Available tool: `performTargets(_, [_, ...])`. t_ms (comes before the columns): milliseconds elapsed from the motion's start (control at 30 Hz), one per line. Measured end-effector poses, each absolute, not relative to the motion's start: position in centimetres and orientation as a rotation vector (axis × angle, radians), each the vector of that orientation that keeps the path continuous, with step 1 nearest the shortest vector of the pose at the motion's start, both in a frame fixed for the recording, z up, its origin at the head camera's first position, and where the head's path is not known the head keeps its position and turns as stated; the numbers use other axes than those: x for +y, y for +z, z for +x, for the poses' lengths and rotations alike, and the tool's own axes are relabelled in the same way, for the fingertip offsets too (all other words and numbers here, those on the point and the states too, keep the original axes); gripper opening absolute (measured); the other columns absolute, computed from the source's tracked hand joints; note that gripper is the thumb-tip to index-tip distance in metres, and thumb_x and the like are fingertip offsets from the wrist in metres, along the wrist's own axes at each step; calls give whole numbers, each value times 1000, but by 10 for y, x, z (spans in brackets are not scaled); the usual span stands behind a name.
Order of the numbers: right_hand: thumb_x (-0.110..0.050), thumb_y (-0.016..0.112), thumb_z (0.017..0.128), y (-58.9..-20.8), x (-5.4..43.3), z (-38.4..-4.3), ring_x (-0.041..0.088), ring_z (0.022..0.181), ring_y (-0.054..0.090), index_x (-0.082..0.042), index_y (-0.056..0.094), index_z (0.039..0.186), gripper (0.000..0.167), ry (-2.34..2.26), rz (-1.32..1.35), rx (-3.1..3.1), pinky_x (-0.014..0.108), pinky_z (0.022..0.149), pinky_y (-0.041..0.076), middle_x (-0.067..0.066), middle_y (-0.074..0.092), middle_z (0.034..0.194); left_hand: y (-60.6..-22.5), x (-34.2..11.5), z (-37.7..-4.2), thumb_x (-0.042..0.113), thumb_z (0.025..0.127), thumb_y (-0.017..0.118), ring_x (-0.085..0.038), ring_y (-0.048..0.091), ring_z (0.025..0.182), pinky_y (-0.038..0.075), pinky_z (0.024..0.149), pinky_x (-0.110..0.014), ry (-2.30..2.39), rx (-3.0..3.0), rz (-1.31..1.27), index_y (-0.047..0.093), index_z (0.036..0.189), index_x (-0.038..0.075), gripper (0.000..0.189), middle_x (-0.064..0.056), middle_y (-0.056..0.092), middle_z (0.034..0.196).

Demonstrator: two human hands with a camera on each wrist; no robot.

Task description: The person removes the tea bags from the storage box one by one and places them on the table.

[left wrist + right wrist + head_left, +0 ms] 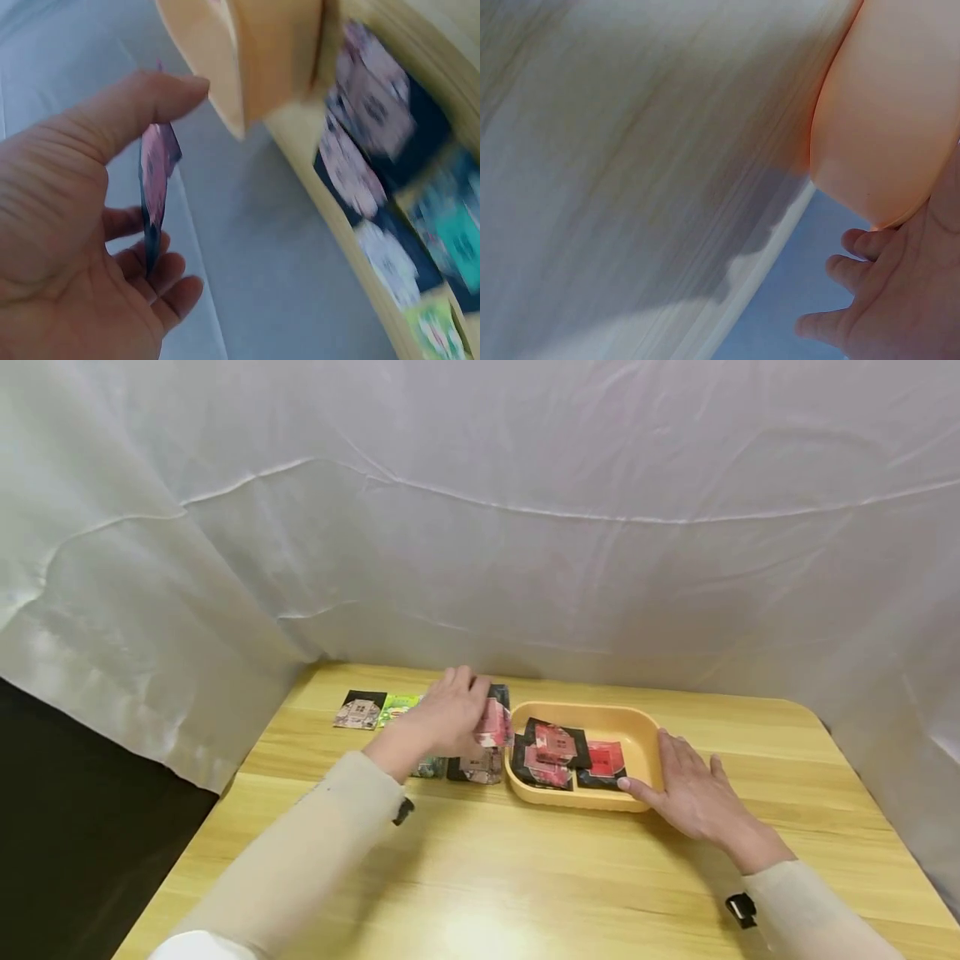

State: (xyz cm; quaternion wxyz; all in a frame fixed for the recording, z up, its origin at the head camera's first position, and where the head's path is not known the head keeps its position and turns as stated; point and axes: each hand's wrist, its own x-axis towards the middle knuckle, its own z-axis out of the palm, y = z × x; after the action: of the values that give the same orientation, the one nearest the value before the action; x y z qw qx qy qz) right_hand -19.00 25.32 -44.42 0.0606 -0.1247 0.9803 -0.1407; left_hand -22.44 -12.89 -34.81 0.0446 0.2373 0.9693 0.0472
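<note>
My left hand [448, 714] pinches a small flat packet [493, 722], pink and black, between thumb and fingers just left of the yellow tray [573, 708]. In the left wrist view the packet [155, 172] appears almost edge-on. Several red-and-black packets [555, 743] lie overlapping inside the tray, toward its left side. My right hand [693, 793] rests against the tray's right end, fingers extended along the outside and thumb at the near rim. The right wrist view has these fingers [851, 271] spread beside the tray's outer wall [885, 112].
Left of the tray, several more packets lie in rows, among them a black-and-beige one [360, 710], a green one [397, 706] and a dark one [476, 766], partly behind my left hand. A grey-white curtain [525, 568] hangs behind the wooden table [480, 877].
</note>
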Motion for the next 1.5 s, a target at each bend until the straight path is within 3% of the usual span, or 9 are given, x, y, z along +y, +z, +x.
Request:
performTargets(233, [-77,43,100,-441,259,-189,62,153,16,6,-4,166,116,-422,-367,2961,85,116,5,40,12,168,-346,-191,-225,31,72,94,-31,41,126,47,112,-49,302,2946,623,31,162,5,113,-18,41,144])
performTargets(667, [-77,44,99,-441,262,-188,63,152,16,7,-3,165,117,-440,-361,2947,86,116,4,43,14,166,-377,-275,-223,25,73,96,-49,41,138,42,118,-62,156,2851,426,32,161,-2,111,-33,39,153])
performTargets(867, [-76,44,100,-442,262,-188,63,152,17,7,-3,165,116,-438,-361,2945,86,115,5,43,15,166,-391,-282,-223,24,75,96,-52,34,147,42,118,-64,87,2785,390,29,164,3,113,-33,31,162])
performTargets(1067, [-77,44,100,-441,262,-188,63,152,17,6,-4,165,116,-443,-361,2946,86,115,4,42,15,166,-400,-279,-226,19,75,96,-55,25,154,33,123,-65,43,2749,401,30,164,1,112,-34,27,166])
performTargets(1500, [-77,45,99,-440,261,-187,63,152,18,7,-2,165,117,-442,-350,2949,86,115,5,42,16,165,-404,-274,-228,13,71,96,-48,39,145,46,114,-61,-30,2771,451,39,160,5,106,-27,42,156])
